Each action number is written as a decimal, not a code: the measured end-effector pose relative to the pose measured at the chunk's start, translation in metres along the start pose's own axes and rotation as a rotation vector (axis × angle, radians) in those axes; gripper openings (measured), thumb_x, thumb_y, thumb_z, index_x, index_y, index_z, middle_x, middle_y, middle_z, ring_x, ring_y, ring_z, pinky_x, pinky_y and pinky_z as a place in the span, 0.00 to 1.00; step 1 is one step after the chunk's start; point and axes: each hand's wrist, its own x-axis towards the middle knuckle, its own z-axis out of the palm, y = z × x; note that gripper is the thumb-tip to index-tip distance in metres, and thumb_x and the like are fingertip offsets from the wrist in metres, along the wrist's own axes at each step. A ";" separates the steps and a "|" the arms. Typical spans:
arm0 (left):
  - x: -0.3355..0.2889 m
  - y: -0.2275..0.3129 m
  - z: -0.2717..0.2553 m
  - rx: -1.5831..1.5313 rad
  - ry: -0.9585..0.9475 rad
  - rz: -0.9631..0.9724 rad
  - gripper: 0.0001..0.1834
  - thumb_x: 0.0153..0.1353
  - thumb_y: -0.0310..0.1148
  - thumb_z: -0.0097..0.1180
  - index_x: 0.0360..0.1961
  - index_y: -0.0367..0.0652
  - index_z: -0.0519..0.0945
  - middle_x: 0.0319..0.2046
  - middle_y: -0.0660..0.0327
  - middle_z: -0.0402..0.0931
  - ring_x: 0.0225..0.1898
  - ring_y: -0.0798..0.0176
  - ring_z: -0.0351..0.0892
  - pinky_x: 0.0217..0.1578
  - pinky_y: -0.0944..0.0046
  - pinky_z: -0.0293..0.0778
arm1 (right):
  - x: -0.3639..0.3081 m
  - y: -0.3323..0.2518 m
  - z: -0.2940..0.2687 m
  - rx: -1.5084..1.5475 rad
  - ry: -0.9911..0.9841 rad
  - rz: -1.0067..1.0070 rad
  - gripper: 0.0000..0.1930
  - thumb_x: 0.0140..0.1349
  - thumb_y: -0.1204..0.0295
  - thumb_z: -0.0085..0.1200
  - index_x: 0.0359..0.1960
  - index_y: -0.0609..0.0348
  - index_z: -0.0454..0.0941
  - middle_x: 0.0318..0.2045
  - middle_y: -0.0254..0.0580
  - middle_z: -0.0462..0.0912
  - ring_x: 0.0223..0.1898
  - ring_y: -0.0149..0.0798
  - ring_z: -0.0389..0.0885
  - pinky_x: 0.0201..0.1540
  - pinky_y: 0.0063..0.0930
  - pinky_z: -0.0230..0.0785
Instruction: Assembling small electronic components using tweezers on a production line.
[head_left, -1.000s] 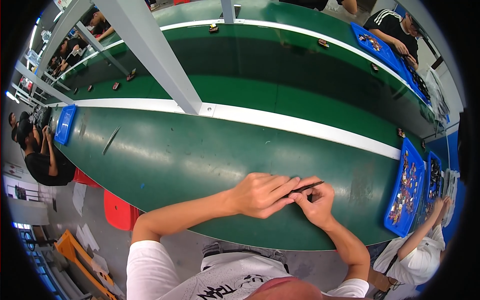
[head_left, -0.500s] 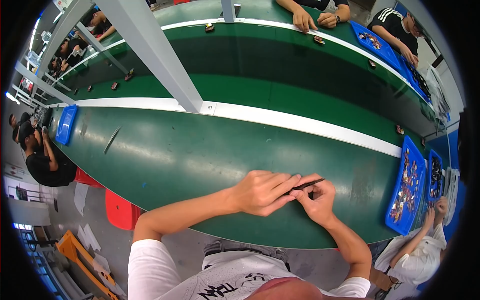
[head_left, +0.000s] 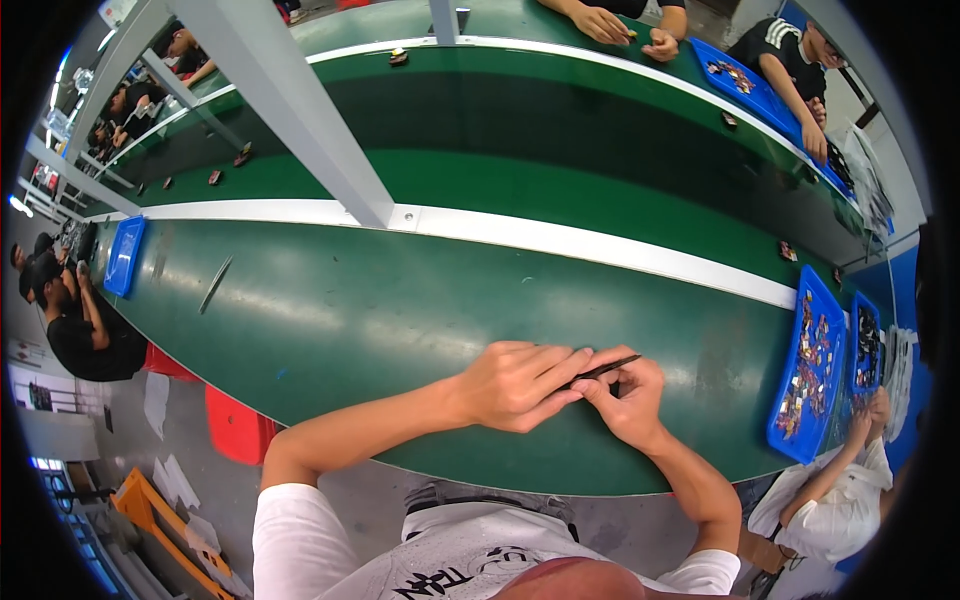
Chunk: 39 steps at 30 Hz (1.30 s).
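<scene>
In front of me my left hand [head_left: 520,385] and my right hand [head_left: 630,400] meet above the green tabletop [head_left: 420,310]. A slim dark tool [head_left: 615,367] with a tapered end slants up to the right between them; its exact kind is unclear. My right thumb and fingers are closed round it. The fingers of my left hand are bent and pressed together at the tool's lower left end, and whatever lies inside them is hidden.
A blue tray [head_left: 775,425] with many small parts stands at the right, beside another blue tray [head_left: 862,385] of dark pieces. Past the white rail [head_left: 560,245] runs a green belt [head_left: 480,185] carrying small parts. A grey post [head_left: 300,120] rises at the rail. Co-workers sit around.
My hands stay together in nearly the same pose round the dark tool. The whole view has shifted slightly, and the co-worker's hands across the belt have moved.
</scene>
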 end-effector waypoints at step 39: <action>0.005 0.001 -0.002 -0.004 -0.062 -0.025 0.24 0.50 0.28 0.71 0.49 0.30 0.82 0.36 0.50 0.85 0.28 0.53 0.86 0.28 0.61 0.80 | 0.002 -0.007 -0.003 -0.043 -0.028 0.000 0.07 0.59 0.79 0.68 0.39 0.60 0.84 0.10 0.25 0.62 0.15 0.19 0.57 0.22 0.21 0.52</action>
